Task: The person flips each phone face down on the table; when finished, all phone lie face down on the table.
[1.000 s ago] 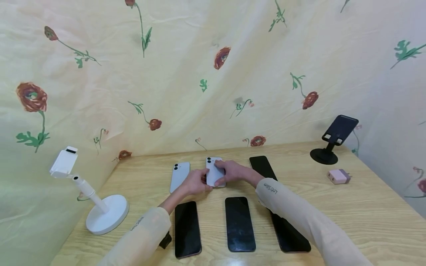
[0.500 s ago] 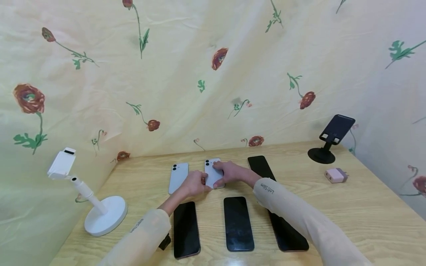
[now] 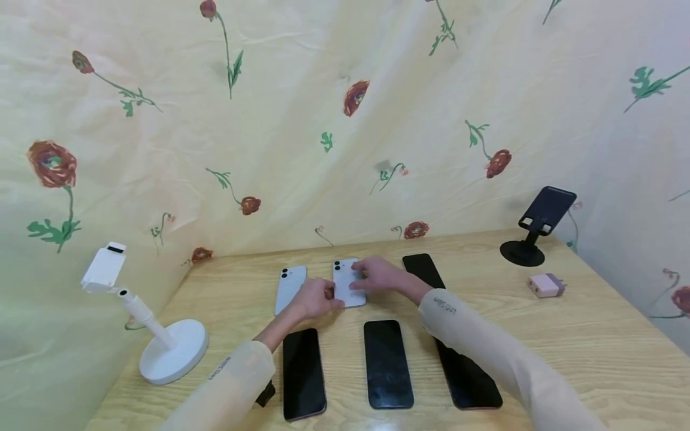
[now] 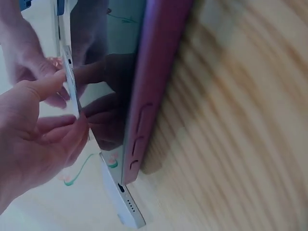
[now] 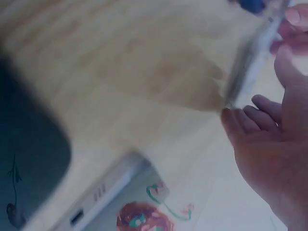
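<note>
The pale wooden bench (image 3: 593, 347) carries two rows of phones, and the work in hand is the handling of the white rectangular phone lying back-up with its twin camera lenses showing (image 3: 345, 281), in the middle of the far row. It lies flat on the bench between both hands. I judge the step to be a grasp or adjustment of this phone; the next move calls for a firm hold on both long edges so it does not slide on the smooth wood.

The left hand (image 3: 312, 297) reaches forward from a cream sleeve, fingers curled, its grip pinching the phone's near left edge. The right hand (image 3: 377, 274) comes in from the other side, fingers lying over the phone's back and right edge, thumb tucked beneath; this grip appears closed on the phone too.

Just left of the left grip lies a pale blue phone (image 3: 289, 287); nearer the person, three black-screened phones (image 3: 387, 362) lie face-up.
</note>
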Action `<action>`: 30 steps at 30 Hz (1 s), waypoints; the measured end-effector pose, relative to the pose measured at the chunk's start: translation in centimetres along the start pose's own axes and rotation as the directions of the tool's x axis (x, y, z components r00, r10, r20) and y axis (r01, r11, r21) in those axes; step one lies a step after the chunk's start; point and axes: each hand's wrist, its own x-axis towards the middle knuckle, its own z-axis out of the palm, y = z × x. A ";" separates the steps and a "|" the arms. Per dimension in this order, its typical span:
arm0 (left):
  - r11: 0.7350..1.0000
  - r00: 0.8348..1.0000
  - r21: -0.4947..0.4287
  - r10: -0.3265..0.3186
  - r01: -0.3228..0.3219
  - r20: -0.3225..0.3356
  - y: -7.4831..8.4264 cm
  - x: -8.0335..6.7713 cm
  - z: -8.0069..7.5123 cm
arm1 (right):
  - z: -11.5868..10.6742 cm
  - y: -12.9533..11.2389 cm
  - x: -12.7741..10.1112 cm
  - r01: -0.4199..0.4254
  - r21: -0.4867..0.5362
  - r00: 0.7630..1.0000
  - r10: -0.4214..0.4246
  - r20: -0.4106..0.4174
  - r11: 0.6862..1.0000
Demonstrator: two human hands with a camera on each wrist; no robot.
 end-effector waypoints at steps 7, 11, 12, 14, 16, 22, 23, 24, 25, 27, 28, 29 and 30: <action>1.000 0.992 -0.021 -0.001 -0.002 -0.127 2.7 0.0 0.5 | -5.3 2.2 -3.2 -0.070 0.177 0.985 0.097 -0.146 0.982; 0.995 0.996 -0.062 0.073 -0.076 -0.052 6.0 1.2 1.2 | -7.7 4.5 -5.5 -0.178 0.196 0.969 0.207 -0.137 0.964; 0.995 0.996 -0.061 0.080 -0.082 -0.032 6.8 1.7 1.5 | -8.1 5.0 -6.0 -0.209 0.198 0.963 0.236 -0.127 0.958; 0.996 0.996 -0.035 0.086 -0.086 0.003 8.2 2.5 2.3 | -8.6 5.9 -6.8 -0.271 0.216 0.950 0.297 -0.099 0.938; 0.997 0.996 0.004 0.081 -0.082 0.038 9.4 3.3 3.0 | -8.8 6.6 -7.6 -0.315 0.250 0.936 0.344 -0.080 0.916; 0.995 0.990 0.082 0.050 -0.061 0.132 12.2 5.2 5.3 | -8.0 8.4 -9.5 -0.372 0.342 0.910 0.411 -0.048 0.863; 0.995 0.989 0.079 0.045 -0.056 0.138 12.5 5.4 5.6 | -7.9 8.6 -9.7 -0.384 0.345 0.907 0.419 -0.031 0.856; 0.996 0.989 0.076 0.045 -0.056 0.138 12.7 5.7 5.9 | -7.9 8.7 -9.8 -0.395 0.345 0.906 0.424 -0.011 0.852; 0.995 0.990 0.080 0.046 -0.057 0.134 13.0 5.9 6.2 | -7.9 8.8 -9.8 -0.402 0.343 0.905 0.426 0.006 0.849; 0.995 0.991 0.082 0.043 -0.053 0.129 13.3 6.3 6.6 | -7.9 8.8 -9.6 -0.410 0.339 0.904 0.427 0.027 0.847; 0.995 0.991 0.083 0.036 -0.047 0.131 13.4 6.4 6.8 | -7.9 8.8 -9.5 -0.413 0.336 0.903 0.427 0.035 0.846; 0.995 0.991 0.087 0.032 -0.043 0.133 13.5 6.6 6.9 | -8.0 8.8 -9.3 -0.415 0.331 0.904 0.426 0.044 0.847; 0.995 0.990 0.091 0.027 -0.040 0.136 13.6 6.7 7.1 | -8.0 8.7 -9.2 -0.416 0.330 0.904 0.424 0.053 0.847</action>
